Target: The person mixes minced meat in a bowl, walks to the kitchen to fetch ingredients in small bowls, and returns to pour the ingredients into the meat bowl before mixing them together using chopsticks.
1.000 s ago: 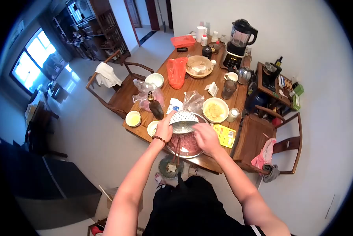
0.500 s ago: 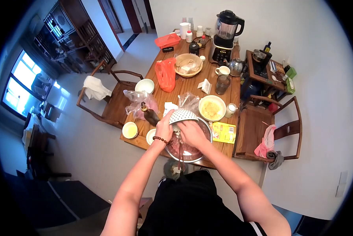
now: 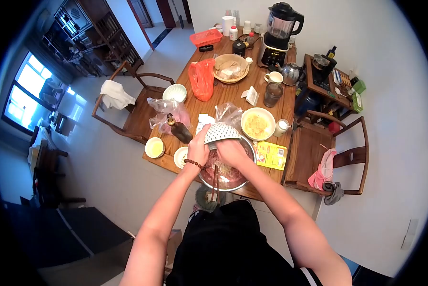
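Note:
My left hand (image 3: 199, 147), with a beaded bracelet at the wrist, grips the rim of a white patterned bowl (image 3: 222, 131). The bowl is tipped over a large metal basin (image 3: 250, 177) of pinkish minced meat (image 3: 228, 172). My right hand (image 3: 230, 151) reaches into the mouth of the tipped bowl; its fingers are hidden there. Pale chopped bits lie on the meat beneath. A pair of brown chopsticks (image 3: 216, 178) leans in the basin, pointing toward me. Left of the basin, a small white bowl (image 3: 180, 157) is partly covered by my left hand.
A dark bottle (image 3: 179, 129), a bowl of yellowish liquid (image 3: 155, 148) and plastic bags stand on the left. To the right are a bowl of yellow food (image 3: 258, 125), a yellow packet (image 3: 271, 156) and a jar (image 3: 281, 127). A blender (image 3: 277, 40) stands farther back.
The pale bits that hung in a clump under the tipped bowl now lie spread on the meat. Both hands stay at the bowl, while the whole view has shifted slightly.

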A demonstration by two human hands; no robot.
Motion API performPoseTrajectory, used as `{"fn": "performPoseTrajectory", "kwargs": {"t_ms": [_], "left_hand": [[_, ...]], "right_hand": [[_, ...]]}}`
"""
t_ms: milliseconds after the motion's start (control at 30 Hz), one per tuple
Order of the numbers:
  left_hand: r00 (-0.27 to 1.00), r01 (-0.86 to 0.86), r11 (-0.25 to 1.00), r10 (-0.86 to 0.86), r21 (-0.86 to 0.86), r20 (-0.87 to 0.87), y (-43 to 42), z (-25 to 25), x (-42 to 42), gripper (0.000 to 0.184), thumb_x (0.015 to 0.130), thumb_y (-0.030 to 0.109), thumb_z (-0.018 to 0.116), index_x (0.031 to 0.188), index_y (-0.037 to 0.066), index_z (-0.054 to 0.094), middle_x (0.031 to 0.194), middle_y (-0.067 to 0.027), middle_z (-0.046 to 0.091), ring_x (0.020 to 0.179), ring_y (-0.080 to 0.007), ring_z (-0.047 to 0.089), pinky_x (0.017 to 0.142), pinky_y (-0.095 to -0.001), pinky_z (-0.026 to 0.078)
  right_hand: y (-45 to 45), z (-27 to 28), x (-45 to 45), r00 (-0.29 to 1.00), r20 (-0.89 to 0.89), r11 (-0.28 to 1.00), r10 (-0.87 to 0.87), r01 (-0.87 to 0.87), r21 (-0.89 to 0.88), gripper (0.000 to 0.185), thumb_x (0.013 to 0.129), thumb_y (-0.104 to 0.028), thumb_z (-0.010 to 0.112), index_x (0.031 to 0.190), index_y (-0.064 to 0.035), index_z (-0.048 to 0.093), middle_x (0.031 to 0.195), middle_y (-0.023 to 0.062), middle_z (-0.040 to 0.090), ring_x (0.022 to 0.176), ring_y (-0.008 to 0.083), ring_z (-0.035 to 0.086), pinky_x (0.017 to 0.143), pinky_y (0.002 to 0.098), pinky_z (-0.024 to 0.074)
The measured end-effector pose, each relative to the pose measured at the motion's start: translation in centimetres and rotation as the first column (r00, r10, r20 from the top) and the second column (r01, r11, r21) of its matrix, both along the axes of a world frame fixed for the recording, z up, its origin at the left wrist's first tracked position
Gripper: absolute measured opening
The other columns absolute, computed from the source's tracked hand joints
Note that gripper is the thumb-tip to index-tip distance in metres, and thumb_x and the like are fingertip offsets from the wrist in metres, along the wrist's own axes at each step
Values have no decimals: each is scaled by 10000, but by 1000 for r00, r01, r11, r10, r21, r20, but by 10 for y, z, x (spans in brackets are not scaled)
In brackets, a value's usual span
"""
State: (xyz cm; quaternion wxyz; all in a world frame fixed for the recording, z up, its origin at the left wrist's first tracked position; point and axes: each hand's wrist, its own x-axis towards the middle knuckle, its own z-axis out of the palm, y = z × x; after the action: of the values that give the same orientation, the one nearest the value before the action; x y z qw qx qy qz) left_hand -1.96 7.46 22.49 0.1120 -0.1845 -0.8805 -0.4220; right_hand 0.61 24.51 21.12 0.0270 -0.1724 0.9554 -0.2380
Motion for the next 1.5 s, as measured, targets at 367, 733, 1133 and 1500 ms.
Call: {"fn": "performPoseTrajectory", "kwargs": {"t_ms": [367, 733, 1133, 1500], "left_hand": [[996, -89, 996, 89, 14, 6, 2, -4, 0, 635, 795, -141, 475, 1393, 54, 565, 1197, -329, 648, 1133, -480, 630, 971, -509, 510], [928, -306, 951, 288, 42, 235, 5, -20, -3, 391, 935, 17, 531, 1312, 55, 628, 1050, -332, 684, 1056, -500, 651, 903, -533, 509], [918, -274, 961, 268, -19, 294, 7, -32, 2, 391, 949, 51, 551, 1332, 90, 617, 1038, -330, 683, 1030, -500, 654, 876, -531, 516], [915, -294, 956, 280, 5, 290, 4, -11, -2, 442, 918, -9, 551, 1354, 50, 591, 1004, -352, 678, 1007, -509, 659, 878, -549, 511]], "right_hand": [[12, -13, -2, 957, -274, 994, 95, -106, -25, 240, 847, -65, 598, 1057, 8, 689, 1067, 208, 710, 1041, 359, 686, 959, 442, 531], [25, 6, -12, 901, -415, 979, 128, -183, -94, 478, 909, -147, 653, 1345, 27, 563, 1453, 256, 525, 1283, 429, 550, 1087, 479, 457], [17, 18, -9, 905, -360, 965, 228, -259, -42, 442, 975, -233, 610, 1259, 104, 594, 1317, 262, 613, 1242, 391, 591, 1060, 453, 474], [22, -5, -13, 863, -453, 970, 225, -152, 192, 448, 968, -241, 605, 1287, 74, 606, 1351, 254, 616, 1276, 374, 588, 1146, 466, 410]]}}
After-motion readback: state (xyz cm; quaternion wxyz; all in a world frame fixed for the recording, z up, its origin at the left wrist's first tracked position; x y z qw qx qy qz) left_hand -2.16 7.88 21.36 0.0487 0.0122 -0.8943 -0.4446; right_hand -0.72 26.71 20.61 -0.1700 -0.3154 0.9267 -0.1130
